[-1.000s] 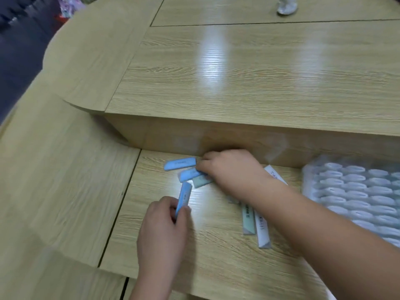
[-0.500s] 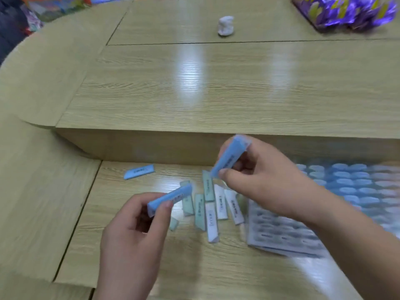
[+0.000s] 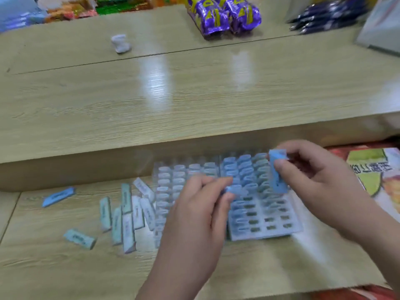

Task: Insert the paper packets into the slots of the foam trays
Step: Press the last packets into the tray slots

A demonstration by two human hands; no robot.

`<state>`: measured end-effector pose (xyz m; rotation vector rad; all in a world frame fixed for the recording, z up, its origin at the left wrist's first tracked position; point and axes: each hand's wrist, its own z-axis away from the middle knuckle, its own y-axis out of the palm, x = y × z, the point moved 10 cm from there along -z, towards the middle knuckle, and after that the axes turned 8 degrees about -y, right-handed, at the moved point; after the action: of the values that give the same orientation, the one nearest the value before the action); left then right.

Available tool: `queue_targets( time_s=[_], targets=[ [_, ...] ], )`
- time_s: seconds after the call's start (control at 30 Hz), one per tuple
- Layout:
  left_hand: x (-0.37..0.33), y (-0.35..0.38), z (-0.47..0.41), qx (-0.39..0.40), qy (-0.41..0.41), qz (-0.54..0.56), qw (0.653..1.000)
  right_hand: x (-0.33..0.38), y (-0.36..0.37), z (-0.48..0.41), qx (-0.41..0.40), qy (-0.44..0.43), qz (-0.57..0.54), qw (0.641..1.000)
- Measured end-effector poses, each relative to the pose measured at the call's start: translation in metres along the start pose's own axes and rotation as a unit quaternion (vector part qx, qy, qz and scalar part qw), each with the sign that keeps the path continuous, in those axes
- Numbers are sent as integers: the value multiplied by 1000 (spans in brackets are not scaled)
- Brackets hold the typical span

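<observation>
Lower desk (image 3: 65, 267): work surface carrying the trays and the packet stock, all within easy reach of both hands.
Left hand (image 3: 194, 224): fingers curled, pinching the left-hand packet (image 3: 236, 190) at its near end. The packet's free end points right, low over the trays, likely so that it can go into a slot.
Loose packets (image 3: 127, 213): an untidy cluster lying flat just left of the trays, judged to be the supply pile. A lone blue packet (image 3: 57, 197) lies well apart to the far left.
Left foam tray (image 3: 162, 198): partly hidden by the left hand. Blur prevents a count of the filled slots.
Right foam tray (image 3: 266, 233): far rows hold blue packets on end, while the near rows show open slots. Filling looks roughly half done.
Right hand (image 3: 320, 182): thumb and fingers clamped on the right-hand packet (image 3: 278, 174), held near upright at the tray's far right, its lower end close to the slots. Contact with the foam cannot be told.
Printed sheet (image 3: 378, 176): lies right of the trays, partly under the right hand.
Raised ledge (image 3: 194, 100): behind the trays. A white crumpled object (image 3: 121, 43) and purple snack bags (image 3: 223, 16) sit far back, apart from the work.
</observation>
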<state>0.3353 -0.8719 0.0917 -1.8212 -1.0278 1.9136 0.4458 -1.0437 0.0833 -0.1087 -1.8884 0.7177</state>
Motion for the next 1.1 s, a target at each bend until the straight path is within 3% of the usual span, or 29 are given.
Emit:
queue_targets(
  time_s=[0.23, 0.4, 0.57, 0.9, 1.1],
  targets=[
    [-13, 35, 5, -56, 38, -79, 995, -18, 13, 10, 2, -6, -135, 991],
    [-16, 51, 10, -79, 90, -146, 982, -22, 15, 12, 7, -16, -42, 999],
    [-14, 57, 15, -107, 104, -153, 977, -24, 28, 18, 78, -45, 55, 994],
    [-9, 64, 14, -83, 124, -122, 981, -18, 30, 15, 83, -101, 107, 986],
    [-9, 73, 14, -46, 106, -165, 979, -15, 28, 19, 75, -118, 110, 984]
  ],
)
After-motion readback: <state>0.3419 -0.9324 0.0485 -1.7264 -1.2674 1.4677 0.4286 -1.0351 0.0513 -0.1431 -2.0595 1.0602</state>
